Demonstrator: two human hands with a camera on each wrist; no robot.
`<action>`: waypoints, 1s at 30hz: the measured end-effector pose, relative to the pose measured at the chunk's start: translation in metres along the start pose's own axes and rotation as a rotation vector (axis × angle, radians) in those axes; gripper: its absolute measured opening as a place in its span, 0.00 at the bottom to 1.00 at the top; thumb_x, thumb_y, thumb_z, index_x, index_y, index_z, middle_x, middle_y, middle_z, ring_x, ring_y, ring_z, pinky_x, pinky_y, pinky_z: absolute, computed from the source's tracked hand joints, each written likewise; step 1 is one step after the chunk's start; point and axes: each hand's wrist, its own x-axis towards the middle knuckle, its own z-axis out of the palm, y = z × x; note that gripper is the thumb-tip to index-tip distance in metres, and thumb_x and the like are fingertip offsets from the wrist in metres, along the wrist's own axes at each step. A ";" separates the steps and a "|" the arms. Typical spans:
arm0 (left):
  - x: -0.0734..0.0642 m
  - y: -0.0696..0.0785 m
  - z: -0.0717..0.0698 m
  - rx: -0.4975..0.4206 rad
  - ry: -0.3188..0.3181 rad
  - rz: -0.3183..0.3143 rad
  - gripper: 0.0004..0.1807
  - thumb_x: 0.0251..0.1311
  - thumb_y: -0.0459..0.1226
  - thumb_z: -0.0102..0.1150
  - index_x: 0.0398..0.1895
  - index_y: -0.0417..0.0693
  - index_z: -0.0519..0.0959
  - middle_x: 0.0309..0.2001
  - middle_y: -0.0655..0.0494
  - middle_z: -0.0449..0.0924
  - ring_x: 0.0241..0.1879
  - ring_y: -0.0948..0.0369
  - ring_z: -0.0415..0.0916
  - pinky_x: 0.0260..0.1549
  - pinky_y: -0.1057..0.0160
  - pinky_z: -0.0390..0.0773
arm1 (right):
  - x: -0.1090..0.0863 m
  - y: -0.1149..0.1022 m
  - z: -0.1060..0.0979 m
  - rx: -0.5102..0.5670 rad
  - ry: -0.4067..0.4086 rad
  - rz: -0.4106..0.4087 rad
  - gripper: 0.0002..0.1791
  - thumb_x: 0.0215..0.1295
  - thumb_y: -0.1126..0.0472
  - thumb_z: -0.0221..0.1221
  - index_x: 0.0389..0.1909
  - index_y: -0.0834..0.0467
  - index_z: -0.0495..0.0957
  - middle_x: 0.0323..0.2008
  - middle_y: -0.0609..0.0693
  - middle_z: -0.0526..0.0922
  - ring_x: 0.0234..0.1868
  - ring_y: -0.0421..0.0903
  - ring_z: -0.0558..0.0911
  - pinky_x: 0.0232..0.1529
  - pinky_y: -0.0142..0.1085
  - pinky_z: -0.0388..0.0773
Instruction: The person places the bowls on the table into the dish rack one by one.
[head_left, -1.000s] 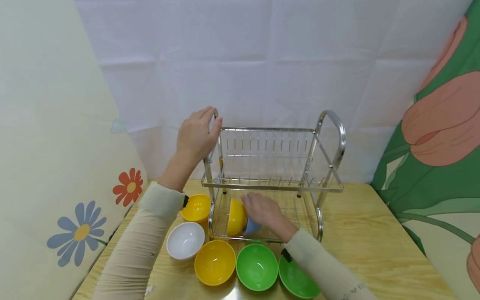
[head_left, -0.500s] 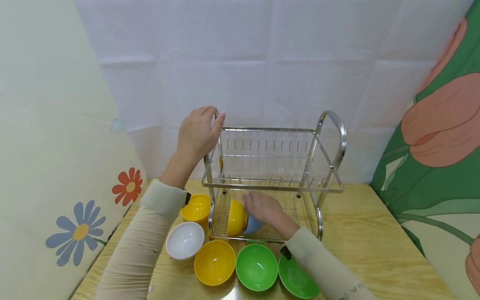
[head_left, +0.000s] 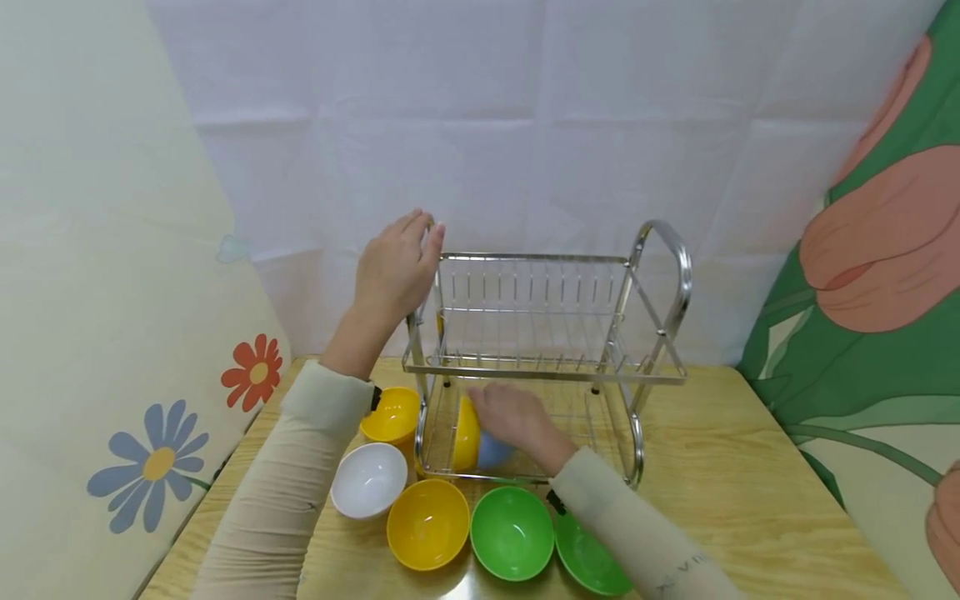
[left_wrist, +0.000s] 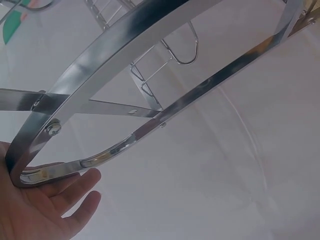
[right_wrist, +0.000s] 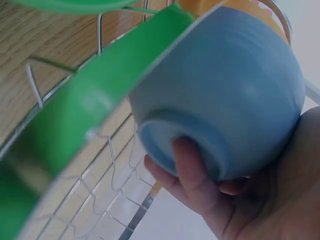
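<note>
My left hand [head_left: 397,267] holds the upper left handle of the metal dish rack [head_left: 517,375]. In the left wrist view, the curved bar [left_wrist: 50,172] lies in the crook of the palm, with loosely bent fingers beside it; the thumb is hidden. My right hand [head_left: 513,417] holds a blue bowl [right_wrist: 240,90] on the rack's lower tier. Its fingers [right_wrist: 192,172] bend against the bowl's foot ring, and its thumb is hidden. Left of the blue bowl, a yellow bowl [head_left: 467,433] stands on its side; the hand partly covers both bowls.
Along the rack's front are a yellow bowl [head_left: 427,525], a green bowl [head_left: 512,533] and another green bowl [head_left: 588,554] under the right sleeve. A white bowl [head_left: 369,481] and another yellow bowl [head_left: 393,415] sit to the left. A white cloth [head_left: 480,125] hangs behind.
My right hand has shifted slightly left with the blue bowl, closer to the upright yellow bowl. The left hand stays on the rack's handle.
</note>
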 end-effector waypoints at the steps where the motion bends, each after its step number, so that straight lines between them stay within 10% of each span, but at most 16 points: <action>1: 0.000 0.000 0.000 -0.001 -0.001 -0.002 0.37 0.77 0.59 0.25 0.74 0.44 0.64 0.76 0.49 0.61 0.76 0.49 0.58 0.74 0.48 0.60 | 0.001 -0.001 0.001 -0.004 0.000 -0.001 0.27 0.81 0.45 0.32 0.36 0.56 0.76 0.25 0.50 0.74 0.24 0.46 0.73 0.21 0.36 0.73; 15: -0.003 0.004 0.003 -0.033 0.019 -0.002 0.36 0.77 0.57 0.26 0.74 0.45 0.65 0.76 0.49 0.62 0.76 0.51 0.59 0.74 0.49 0.61 | -0.002 0.001 0.004 0.101 -0.027 0.051 0.35 0.81 0.43 0.28 0.56 0.65 0.76 0.40 0.56 0.82 0.44 0.54 0.82 0.48 0.49 0.82; 30: -0.005 0.004 0.004 -0.057 0.034 -0.004 0.35 0.77 0.57 0.25 0.73 0.45 0.66 0.75 0.49 0.63 0.76 0.52 0.59 0.74 0.50 0.61 | -0.002 0.008 0.004 0.122 -0.019 -0.007 0.27 0.82 0.51 0.31 0.46 0.62 0.76 0.29 0.50 0.74 0.30 0.46 0.73 0.35 0.41 0.78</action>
